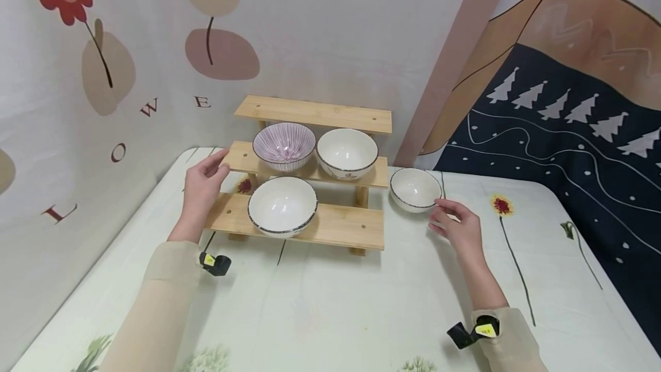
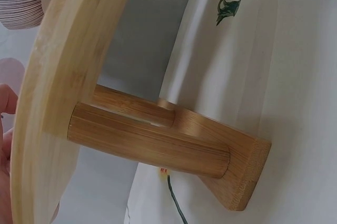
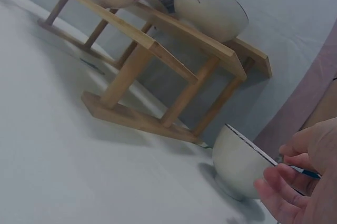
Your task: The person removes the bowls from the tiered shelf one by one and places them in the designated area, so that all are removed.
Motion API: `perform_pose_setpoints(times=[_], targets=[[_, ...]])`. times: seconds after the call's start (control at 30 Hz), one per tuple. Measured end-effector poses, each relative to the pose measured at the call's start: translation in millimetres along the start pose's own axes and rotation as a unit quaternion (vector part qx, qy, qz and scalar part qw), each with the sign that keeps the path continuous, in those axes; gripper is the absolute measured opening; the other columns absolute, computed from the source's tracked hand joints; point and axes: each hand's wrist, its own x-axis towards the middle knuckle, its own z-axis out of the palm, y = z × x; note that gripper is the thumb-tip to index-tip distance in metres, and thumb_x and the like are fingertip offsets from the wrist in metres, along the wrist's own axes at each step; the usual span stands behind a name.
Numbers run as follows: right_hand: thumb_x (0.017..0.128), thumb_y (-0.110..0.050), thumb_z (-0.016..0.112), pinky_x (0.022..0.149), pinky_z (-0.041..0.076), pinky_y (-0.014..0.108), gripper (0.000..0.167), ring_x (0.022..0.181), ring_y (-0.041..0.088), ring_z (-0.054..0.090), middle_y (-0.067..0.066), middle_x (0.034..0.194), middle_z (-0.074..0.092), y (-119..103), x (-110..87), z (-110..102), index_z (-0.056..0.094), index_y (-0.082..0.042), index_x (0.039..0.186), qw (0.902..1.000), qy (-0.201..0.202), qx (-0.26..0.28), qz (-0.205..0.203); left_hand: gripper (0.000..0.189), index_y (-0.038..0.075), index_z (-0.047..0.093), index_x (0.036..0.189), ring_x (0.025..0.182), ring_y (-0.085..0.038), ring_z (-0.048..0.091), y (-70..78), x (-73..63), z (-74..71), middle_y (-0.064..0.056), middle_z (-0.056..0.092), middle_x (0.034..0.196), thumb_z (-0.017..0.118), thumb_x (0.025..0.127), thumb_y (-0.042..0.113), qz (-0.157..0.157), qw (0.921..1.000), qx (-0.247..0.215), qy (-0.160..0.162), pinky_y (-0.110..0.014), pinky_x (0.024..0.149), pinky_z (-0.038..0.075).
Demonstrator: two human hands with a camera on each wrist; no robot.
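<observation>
A three-tier wooden stand (image 1: 294,223) rises in steps in the head view. My left hand (image 1: 201,185) grips the left end of its middle board (image 2: 58,77), thumb and fingers at the edge. Right of the stand, a small white dark-rimmed bowl (image 1: 413,188) sits upright on the table. My right hand (image 1: 462,228) pinches this bowl's right rim, fingers close along its outer wall in the right wrist view. On the middle board are a purple-striped bowl (image 1: 284,145) and a white bowl (image 1: 347,151), side by side. Another white bowl (image 1: 282,205) stands on the lowest board.
The stand's top board (image 1: 315,113) holds nothing and lies near the hanging cloth backdrop (image 1: 330,33). A pale flower-printed cloth (image 1: 330,309) covers the table. A dark printed cloth (image 1: 558,142) hangs along the right side.
</observation>
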Motion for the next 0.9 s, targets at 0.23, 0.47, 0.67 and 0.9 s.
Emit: perform_pose_setpoints(times=[0.23,0.47,0.67,0.9], targets=[[0.098,-0.012,0.060,0.080,0.062,0.019,0.041,0.082,-0.004,0.066,-0.011,0.095,0.060,-2,-9.3,3,0.054,0.004,0.135,0.9991,-0.022,0.024,-0.026,0.047,0.012,0.051,0.146,0.142,-0.026,0.047,-1.4,1.2,0.3,-0.008,0.049,0.153,0.048,0.099,0.020,-0.003,1.0000,-0.004,0.000,-0.034,0.120,0.039],[0.097,-0.014,0.063,0.080,0.063,0.020,0.041,0.087,-0.002,0.068,-0.014,0.095,0.065,-11,-20.5,5,0.056,0.005,0.133,0.9976,-0.043,0.017,-0.052,0.048,0.012,0.051,0.146,0.141,-0.026,0.047,-0.7,0.9,0.1,-0.008,0.049,0.153,0.049,0.099,0.022,-0.005,1.0000,0.001,-0.002,-0.034,0.119,0.040],[0.097,-0.013,0.063,0.080,0.063,0.020,0.039,0.087,-0.002,0.068,-0.016,0.098,0.067,-19,-31.4,11,0.058,0.005,0.131,0.9947,-0.060,-0.009,-0.083,0.048,0.011,0.051,0.146,0.141,-0.027,0.047,-0.6,0.5,-0.6,-0.009,0.048,0.153,0.049,0.099,0.022,-0.002,1.0000,0.000,-0.006,-0.035,0.119,0.040],[0.097,-0.017,0.064,0.082,0.062,0.020,0.038,0.089,-0.004,0.067,0.012,0.125,0.065,-28,-43.8,22,0.060,0.000,0.130,0.9901,-0.082,-0.041,-0.106,0.049,0.012,0.051,0.146,0.142,-0.026,0.047,-0.3,0.4,-0.8,-0.008,0.048,0.154,0.048,0.099,0.023,-0.005,1.0000,0.001,-0.005,-0.035,0.120,0.040]])
